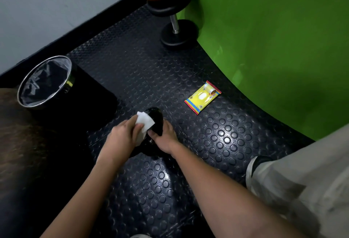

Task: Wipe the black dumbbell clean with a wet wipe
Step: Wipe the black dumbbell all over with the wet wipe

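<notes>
Far out to the left of both hands, a round bin with a clear liner stands on the studded floor mat, close to the grey wall. Nearer in, the left hand presses a white wet wipe flat against the upper end of the black dumbbell, fingers closed over the wipe's near edge. Just beside it, touching the same weight, the right hand is wrapped around the dumbbell's middle; the thumb and fingers curl onto the dark surface, and the lower end of the dumbbell lies under the two wrists, mostly hidden. Beyond the right hand and a little to its right, a yellow wipe packet lies flat on the mat, well apart from the hands. Farther ahead, another dumbbell, with a brown plate and black plates, leans by the green wall. Right of the right forearm, a pale trouser leg shows.
</notes>
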### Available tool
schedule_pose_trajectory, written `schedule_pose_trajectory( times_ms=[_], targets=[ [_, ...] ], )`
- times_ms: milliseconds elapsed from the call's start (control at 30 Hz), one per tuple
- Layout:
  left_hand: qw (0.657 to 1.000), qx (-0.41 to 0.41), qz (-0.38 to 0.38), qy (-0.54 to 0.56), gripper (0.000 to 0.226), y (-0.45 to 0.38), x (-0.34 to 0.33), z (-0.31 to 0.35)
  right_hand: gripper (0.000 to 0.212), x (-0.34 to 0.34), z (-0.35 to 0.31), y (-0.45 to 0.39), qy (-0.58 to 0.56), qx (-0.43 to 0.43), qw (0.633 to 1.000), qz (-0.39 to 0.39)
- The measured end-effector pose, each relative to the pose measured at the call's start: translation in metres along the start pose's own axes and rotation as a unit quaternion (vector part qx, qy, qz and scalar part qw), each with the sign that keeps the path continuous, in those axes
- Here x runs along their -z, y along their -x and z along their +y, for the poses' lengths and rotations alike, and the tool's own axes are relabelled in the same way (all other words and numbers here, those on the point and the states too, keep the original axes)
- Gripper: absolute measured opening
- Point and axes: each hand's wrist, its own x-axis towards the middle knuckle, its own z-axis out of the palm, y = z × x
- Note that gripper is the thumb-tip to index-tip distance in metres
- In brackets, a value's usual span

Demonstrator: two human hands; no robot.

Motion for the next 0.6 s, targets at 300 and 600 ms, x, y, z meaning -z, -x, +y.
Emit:
schedule_pose_trajectory(
  times_ms=[300, 600],
  targets=[
    [0.999, 0.013, 0.011, -0.034, 0.027, -0.003, -0.002, 0.012, 0.091, 0.002, 0.001, 0.0, 0.008, 0.013, 1.0, -0.001],
    [0.998, 0.027, -0.017, -0.048, 0.03, -0.04, -0.008, 0.036, 0.088, -0.003, -0.002, -0.007, 0.027, -0.013, 1.0, 0.005]
  ],
)
